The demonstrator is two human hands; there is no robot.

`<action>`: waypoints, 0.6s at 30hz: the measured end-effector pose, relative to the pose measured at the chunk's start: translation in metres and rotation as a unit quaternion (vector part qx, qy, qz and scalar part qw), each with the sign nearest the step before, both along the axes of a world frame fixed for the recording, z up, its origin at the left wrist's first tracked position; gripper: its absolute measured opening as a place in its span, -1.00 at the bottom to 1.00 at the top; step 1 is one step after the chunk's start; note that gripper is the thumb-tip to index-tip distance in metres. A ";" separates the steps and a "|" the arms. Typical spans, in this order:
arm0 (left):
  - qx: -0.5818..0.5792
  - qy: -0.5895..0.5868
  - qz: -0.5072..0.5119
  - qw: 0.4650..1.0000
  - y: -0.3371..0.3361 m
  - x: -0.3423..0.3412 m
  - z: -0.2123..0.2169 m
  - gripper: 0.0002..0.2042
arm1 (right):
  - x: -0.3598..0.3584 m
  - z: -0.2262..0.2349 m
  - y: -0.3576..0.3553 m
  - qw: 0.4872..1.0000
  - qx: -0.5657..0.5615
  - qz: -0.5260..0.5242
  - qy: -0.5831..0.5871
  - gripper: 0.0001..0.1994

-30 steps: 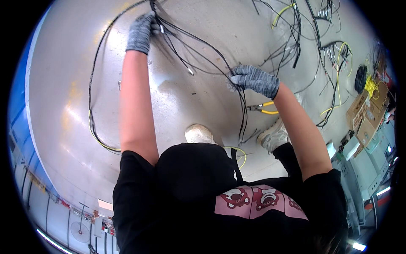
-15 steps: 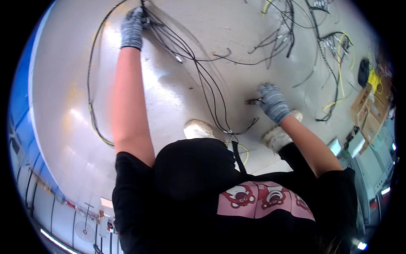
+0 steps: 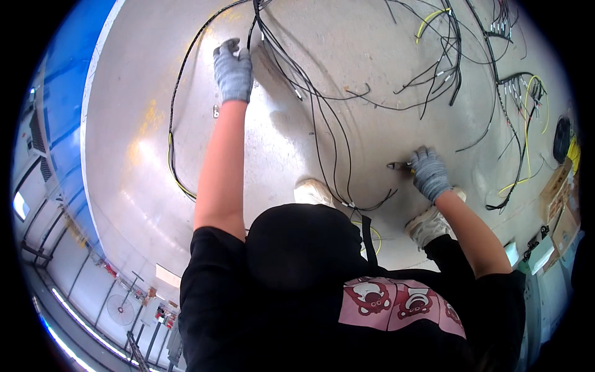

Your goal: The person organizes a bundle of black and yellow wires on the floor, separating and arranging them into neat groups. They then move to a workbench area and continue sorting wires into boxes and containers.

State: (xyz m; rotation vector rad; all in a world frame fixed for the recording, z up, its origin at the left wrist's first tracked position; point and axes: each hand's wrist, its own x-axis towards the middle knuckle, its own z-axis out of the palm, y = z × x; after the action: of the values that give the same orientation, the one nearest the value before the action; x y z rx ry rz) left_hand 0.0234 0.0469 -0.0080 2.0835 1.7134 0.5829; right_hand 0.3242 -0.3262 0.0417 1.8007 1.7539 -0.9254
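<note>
My left hand [image 3: 233, 73], in a grey knit glove, is beside the black cable bundle [image 3: 256, 20] at the upper left. Its fingers are curved, with a gap between thumb and forefinger and nothing visible between them. From the bundle, several thin black wires [image 3: 335, 133] fan out and run down toward my feet, some with white tags. My right hand [image 3: 429, 173], gloved the same way, grips a pair of pliers [image 3: 398, 165] low over the floor at the right. The pliers' dark jaws point left, and the palm hides most of the handles.
A black cable with yellow parts [image 3: 171, 139] curves along the left. More branched harnesses [image 3: 458, 59] lie at the upper right, with yellow wires [image 3: 528, 124] among them. Cardboard boxes [image 3: 561, 211] stand at the right edge. A small metal piece [image 3: 215, 111] lies by my left wrist. My shoes [image 3: 313, 191] are below.
My left hand has come away from the cable bundle and drawn back toward me, its fingers loosened. The view has shifted. My right hand still holds the pliers.
</note>
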 end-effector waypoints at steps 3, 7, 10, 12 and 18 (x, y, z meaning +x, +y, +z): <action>-0.027 -0.008 -0.067 0.997 -0.078 0.005 0.045 -0.84 | 0.009 -0.008 -0.004 0.998 0.019 -0.030 0.051 -0.58; -0.092 0.094 -0.564 0.815 -0.210 0.008 0.064 -0.79 | 0.022 -0.033 -0.005 0.993 0.008 -0.095 0.064 -0.55; -0.100 0.037 -0.716 0.690 -0.287 0.004 0.008 -0.76 | 0.024 -0.024 -0.002 0.984 0.010 -0.143 0.104 -0.61; -0.081 0.057 -0.770 0.630 -0.292 0.032 0.017 -0.76 | 0.026 -0.009 0.013 0.969 -0.011 -0.195 0.152 -0.64; -0.300 0.224 -0.725 0.578 -0.279 0.066 0.014 -0.80 | 0.030 0.034 0.029 0.824 -0.228 -0.386 0.345 -0.75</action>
State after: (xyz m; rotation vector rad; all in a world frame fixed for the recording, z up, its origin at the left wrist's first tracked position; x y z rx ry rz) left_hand 0.0890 -0.2323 0.0061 2.2308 -0.2093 -0.9521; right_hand 0.3537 -0.2972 0.0752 1.9536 0.8711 -2.3331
